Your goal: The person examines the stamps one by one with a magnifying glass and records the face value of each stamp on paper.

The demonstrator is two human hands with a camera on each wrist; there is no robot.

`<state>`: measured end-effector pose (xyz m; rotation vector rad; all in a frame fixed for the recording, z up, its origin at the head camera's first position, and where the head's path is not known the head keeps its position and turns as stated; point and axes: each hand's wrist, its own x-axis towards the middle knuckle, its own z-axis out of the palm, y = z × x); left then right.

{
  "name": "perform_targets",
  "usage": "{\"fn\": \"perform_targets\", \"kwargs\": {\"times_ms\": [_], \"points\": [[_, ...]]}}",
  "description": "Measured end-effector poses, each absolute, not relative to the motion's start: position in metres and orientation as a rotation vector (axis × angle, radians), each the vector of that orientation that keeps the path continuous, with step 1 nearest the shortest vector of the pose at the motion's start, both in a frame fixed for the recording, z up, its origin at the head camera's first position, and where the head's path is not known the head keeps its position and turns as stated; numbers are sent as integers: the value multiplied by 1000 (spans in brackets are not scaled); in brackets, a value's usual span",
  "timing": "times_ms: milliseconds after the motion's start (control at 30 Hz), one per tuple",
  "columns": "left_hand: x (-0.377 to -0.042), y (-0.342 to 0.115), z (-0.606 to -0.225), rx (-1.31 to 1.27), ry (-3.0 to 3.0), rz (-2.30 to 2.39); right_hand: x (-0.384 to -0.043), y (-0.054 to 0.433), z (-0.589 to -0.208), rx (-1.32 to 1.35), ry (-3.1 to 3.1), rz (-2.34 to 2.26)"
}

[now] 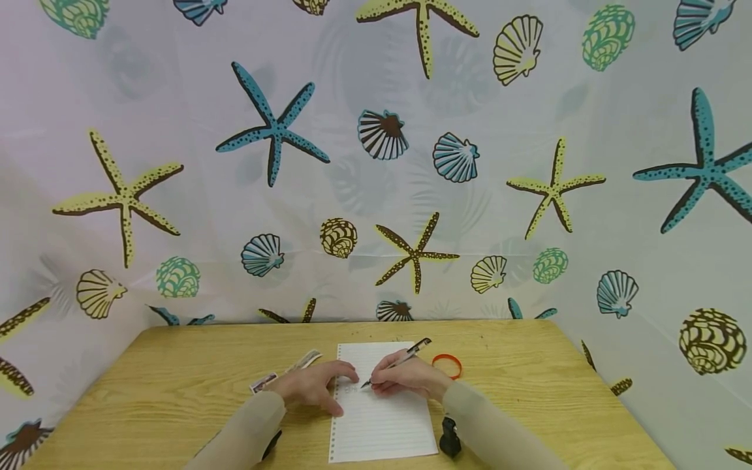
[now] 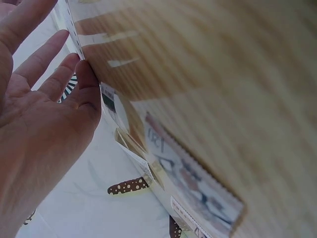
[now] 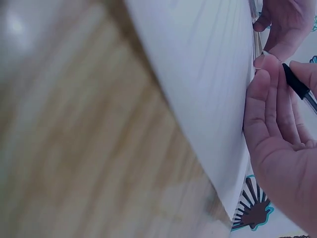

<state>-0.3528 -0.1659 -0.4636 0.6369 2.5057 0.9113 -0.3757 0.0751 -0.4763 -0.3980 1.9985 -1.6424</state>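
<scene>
A lined sheet of paper (image 1: 382, 431) with holes along its left edge lies on the wooden table. Above it, my right hand (image 1: 405, 376) pinches a pen (image 1: 418, 346) with a black grip, its tip at the paper near some faint marks. In the right wrist view, the pen (image 3: 295, 82) sits between thumb and fingers. My left hand (image 1: 314, 385) rests at the sheet's left edge, fingers spread and holding nothing. Beside that hand lie small printed paper pieces with toothed edges, like stamps (image 2: 193, 181); the hand partly covers them in the head view.
A red ring-shaped band (image 1: 448, 367) lies on the table (image 1: 517, 378) just beyond the right wrist. A small black object (image 1: 450, 437) is by the right forearm. Behind the table hangs a white curtain (image 1: 329, 196) printed with starfish and shells.
</scene>
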Motion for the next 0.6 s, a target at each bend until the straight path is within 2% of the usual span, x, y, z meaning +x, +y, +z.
{"fn": "perform_targets", "kwargs": {"times_ms": [600], "points": [[-350, -164, -464, 603, 2497, 939, -380, 72, -479, -414, 2116, -1607]]}}
